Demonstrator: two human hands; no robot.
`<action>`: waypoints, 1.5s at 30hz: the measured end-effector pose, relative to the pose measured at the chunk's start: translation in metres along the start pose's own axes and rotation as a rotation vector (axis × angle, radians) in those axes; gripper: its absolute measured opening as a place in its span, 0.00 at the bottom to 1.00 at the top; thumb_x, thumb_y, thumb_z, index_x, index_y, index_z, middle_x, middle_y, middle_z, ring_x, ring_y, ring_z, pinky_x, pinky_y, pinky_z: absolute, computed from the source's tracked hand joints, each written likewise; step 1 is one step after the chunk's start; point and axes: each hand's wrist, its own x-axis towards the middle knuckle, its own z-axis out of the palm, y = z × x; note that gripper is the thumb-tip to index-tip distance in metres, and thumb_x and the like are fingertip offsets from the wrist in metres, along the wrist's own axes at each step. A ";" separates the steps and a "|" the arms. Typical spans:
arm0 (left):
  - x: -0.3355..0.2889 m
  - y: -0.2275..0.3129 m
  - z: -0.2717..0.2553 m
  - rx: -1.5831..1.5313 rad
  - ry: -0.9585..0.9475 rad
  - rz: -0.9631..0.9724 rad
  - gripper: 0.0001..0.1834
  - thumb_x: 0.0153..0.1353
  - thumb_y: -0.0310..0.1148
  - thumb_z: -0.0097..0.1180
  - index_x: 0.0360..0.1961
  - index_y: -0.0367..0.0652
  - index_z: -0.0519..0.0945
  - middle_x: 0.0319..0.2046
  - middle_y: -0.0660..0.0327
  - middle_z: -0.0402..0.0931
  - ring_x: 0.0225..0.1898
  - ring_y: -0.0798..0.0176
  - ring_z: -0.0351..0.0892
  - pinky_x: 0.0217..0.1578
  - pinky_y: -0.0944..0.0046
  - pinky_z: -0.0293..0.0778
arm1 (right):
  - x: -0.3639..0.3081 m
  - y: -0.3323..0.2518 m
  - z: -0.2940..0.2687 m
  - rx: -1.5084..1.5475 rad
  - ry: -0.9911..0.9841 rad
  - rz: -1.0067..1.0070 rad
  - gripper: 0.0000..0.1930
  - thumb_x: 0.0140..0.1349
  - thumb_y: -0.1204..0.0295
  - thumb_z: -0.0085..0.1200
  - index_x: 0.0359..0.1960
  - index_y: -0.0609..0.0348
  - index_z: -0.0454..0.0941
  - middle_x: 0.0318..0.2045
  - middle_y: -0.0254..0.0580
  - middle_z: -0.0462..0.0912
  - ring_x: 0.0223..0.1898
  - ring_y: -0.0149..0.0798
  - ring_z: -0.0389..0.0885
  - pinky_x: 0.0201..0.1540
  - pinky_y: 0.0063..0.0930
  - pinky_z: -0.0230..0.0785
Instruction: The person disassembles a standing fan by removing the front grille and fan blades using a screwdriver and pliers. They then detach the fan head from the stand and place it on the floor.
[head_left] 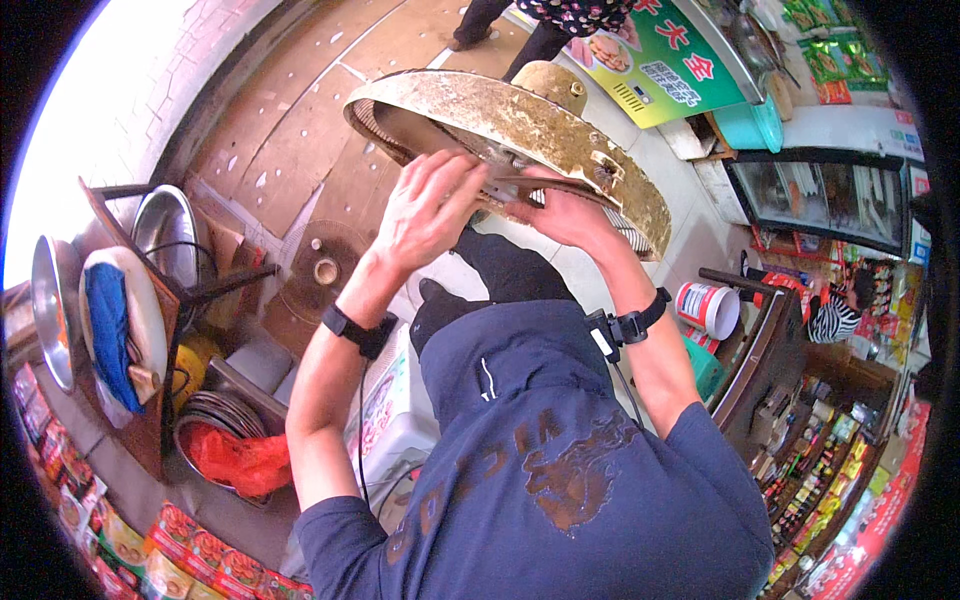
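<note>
A large round fan (620,170) with a rusty, dirt-caked housing is tilted in front of me, its grille side facing my body. My left hand (425,210) lies at the near side of the fan's opening, fingers stretched out and their tips a little blurred. Close by, my right hand (565,208) reaches into the same opening, with thumb and fingers closed around a dark flat blade (550,185). The housing and blade hide part of the right fingers. The fan's inside is mostly out of sight.
At left are metal basins (165,225), a blue cloth (112,325) and a red net bag (235,458). A round stand base (325,270) rests on the floor. A person (545,30) stands beyond the fan. To the right are a white tub (708,308) and a glass-fronted cabinet (820,200).
</note>
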 end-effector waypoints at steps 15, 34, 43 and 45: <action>-0.040 0.045 0.125 -1.433 0.389 -1.249 0.26 0.75 0.44 0.64 0.65 0.36 0.80 0.57 0.62 0.83 0.58 0.68 0.78 0.62 0.64 0.72 | 0.015 0.028 0.016 0.211 0.026 -0.120 0.41 0.61 0.70 0.66 0.77 0.60 0.66 0.71 0.55 0.75 0.75 0.50 0.71 0.78 0.42 0.60; 0.002 0.025 0.155 -1.527 0.411 -1.059 0.24 0.74 0.47 0.66 0.60 0.38 0.84 0.50 0.67 0.84 0.49 0.73 0.78 0.52 0.68 0.75 | 0.048 0.046 -0.026 0.205 0.012 0.012 0.43 0.63 0.71 0.71 0.79 0.60 0.64 0.69 0.46 0.77 0.67 0.39 0.77 0.71 0.36 0.69; 0.023 0.026 0.158 -1.500 0.434 -1.161 0.20 0.76 0.39 0.64 0.61 0.37 0.83 0.51 0.66 0.85 0.49 0.74 0.80 0.50 0.68 0.78 | 0.064 0.054 -0.041 0.273 -0.057 0.005 0.44 0.60 0.74 0.69 0.79 0.61 0.63 0.67 0.45 0.79 0.66 0.41 0.78 0.71 0.39 0.70; 0.019 0.029 0.159 -1.515 0.497 -1.121 0.18 0.73 0.36 0.66 0.56 0.35 0.84 0.47 0.63 0.86 0.48 0.71 0.81 0.52 0.65 0.78 | 0.056 0.054 -0.034 0.277 -0.011 0.022 0.44 0.61 0.74 0.68 0.79 0.63 0.63 0.67 0.48 0.80 0.66 0.41 0.79 0.71 0.38 0.70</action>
